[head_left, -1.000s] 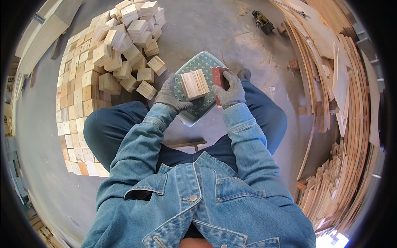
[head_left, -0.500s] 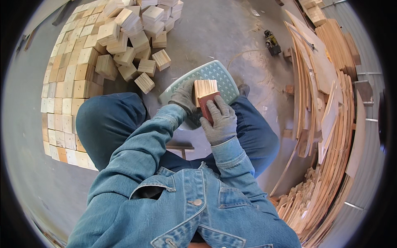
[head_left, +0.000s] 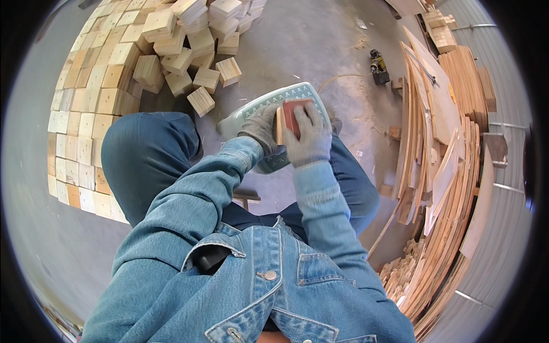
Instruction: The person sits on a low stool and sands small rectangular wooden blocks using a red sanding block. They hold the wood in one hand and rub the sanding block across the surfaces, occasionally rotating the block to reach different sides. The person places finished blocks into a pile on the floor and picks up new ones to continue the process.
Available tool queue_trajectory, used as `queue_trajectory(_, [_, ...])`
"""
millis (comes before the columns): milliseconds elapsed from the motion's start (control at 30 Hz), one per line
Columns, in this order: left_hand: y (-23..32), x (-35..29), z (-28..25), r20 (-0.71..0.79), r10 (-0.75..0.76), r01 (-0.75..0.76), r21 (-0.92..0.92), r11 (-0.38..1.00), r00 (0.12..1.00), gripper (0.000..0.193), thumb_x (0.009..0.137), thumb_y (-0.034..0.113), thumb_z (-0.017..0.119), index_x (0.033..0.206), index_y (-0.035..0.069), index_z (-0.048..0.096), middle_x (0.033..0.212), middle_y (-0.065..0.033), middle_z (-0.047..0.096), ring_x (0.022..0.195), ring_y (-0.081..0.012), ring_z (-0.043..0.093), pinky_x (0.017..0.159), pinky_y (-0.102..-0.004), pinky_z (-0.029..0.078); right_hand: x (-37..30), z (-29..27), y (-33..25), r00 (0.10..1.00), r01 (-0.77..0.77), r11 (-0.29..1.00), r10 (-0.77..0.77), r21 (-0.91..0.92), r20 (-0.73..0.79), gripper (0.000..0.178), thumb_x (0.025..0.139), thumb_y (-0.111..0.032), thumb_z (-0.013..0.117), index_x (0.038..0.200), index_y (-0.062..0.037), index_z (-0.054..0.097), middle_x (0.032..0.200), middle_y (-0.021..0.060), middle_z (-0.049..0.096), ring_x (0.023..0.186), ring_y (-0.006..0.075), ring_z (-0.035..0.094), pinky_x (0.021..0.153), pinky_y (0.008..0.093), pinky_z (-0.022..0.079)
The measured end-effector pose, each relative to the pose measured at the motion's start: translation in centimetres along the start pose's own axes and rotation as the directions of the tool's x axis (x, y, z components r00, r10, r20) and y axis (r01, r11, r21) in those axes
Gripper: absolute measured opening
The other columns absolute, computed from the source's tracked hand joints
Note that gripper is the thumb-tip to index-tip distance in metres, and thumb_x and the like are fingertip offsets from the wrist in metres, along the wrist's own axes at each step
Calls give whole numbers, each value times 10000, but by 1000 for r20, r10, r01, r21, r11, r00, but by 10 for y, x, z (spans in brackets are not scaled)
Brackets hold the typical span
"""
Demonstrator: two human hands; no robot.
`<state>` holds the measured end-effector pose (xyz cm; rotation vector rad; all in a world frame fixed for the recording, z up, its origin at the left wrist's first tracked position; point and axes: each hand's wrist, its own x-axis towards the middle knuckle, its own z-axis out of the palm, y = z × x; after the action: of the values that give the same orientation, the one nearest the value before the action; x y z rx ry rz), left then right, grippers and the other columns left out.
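Block of pale wood [head_left: 279, 127], mostly hidden, over a pale green stool [head_left: 271, 98]; the gloved left hand [head_left: 260, 127] has its grip around the block's left side; the gloved right hand [head_left: 309, 140] grasps a reddish-brown slab [head_left: 292, 117] against it; stacked wooden blocks [head_left: 86, 123] at left, black-and-yellow drill [head_left: 378, 67] on the floor [head_left: 320, 34] ahead, long boards [head_left: 466, 171] at right.
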<state>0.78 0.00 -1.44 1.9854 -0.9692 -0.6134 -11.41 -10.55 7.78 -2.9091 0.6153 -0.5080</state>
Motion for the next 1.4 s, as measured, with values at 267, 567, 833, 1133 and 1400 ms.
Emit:
queue_trajectory(267, [2,-5,7,-16,35,-35,-12,999,999,961,710,431,899,1511,131,463,1448,-206,545,1377,-415,541,1216,-471,424,-79,-28,-24,1000,-5,999,4,45,26,630,798,-287,839,1384,-94,711,1503,199,594,1248,429,610,1071,556,504])
queue_trajectory(567, [12,2,8,-9,44,-44,-6,999,999,996,674,483,927,1505,155,488,1488,-181,548,1391,-380,543,1240,-449,417,51,21,3,993,-100,994,97,-37,-74,528,847,-336,807,1338,-160,723,1461,113,613,1189,418,647,1020,556,521])
queue_trajectory(833, [-14,5,14,-15,62,-63,-80,995,998,825,701,364,887,1415,126,547,1420,-229,598,1326,-435,589,1193,-470,452,-56,-22,-26,999,7,992,-11,123,35,642,768,-265,870,1365,-85,720,1522,215,587,1258,435,615,1080,543,489])
queue_trajectory(1133, [-15,5,15,-54,109,-113,-66,991,993,922,738,411,881,1518,111,492,1470,-224,573,1396,-420,553,1228,-460,428,-14,-2,-21,1000,16,997,-15,74,-6,618,772,-232,859,1358,-96,718,1519,182,593,1235,438,622,1074,526,502])
queue_trajectory(1400, [-25,15,27,-34,116,-118,-80,990,993,945,689,393,899,1502,129,496,1480,-219,555,1381,-412,560,1225,-452,433,36,14,-10,998,-40,998,42,49,-36,582,836,-310,824,1375,-111,730,1525,160,593,1249,454,609,1075,533,511])
